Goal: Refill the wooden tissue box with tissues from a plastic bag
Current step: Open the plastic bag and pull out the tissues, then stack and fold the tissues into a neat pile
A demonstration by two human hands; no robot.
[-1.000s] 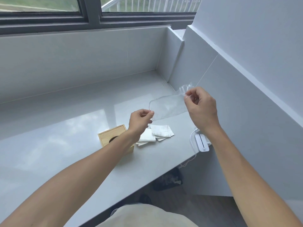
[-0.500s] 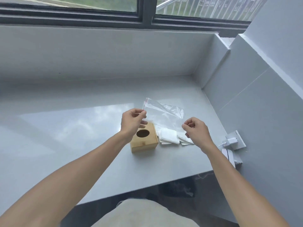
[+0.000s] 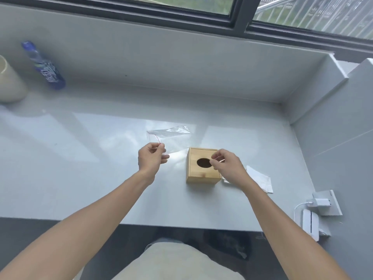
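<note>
The wooden tissue box (image 3: pixel 202 175) stands on the grey ledge (image 3: pixel 84 170) with its oval top hole empty and dark. My left hand (image 3: pixel 152 158) pinches a corner of the clear plastic bag (image 3: pixel 174 138), which hangs empty to the left of and behind the box. My right hand (image 3: pixel 226 165) hovers over the box's right side. Its fingers pinch a thin strip that looks like the bag's other edge. Folded white tissues (image 3: pixel 260 179) lie flat on the ledge right of the box, partly hidden by my right wrist.
A blue bottle (image 3: pixel 48 70) and a cream cup (image 3: pixel 9 83) stand at the far left by the wall. On the right wall are a socket with a white charger (image 3: pixel 319 202) and a white device (image 3: pixel 310 223). The ledge's front edge runs just below my forearms.
Both hands have carried the bag down and to the left, off the tissues. My view has swung left, so the box now sits under my right hand.
</note>
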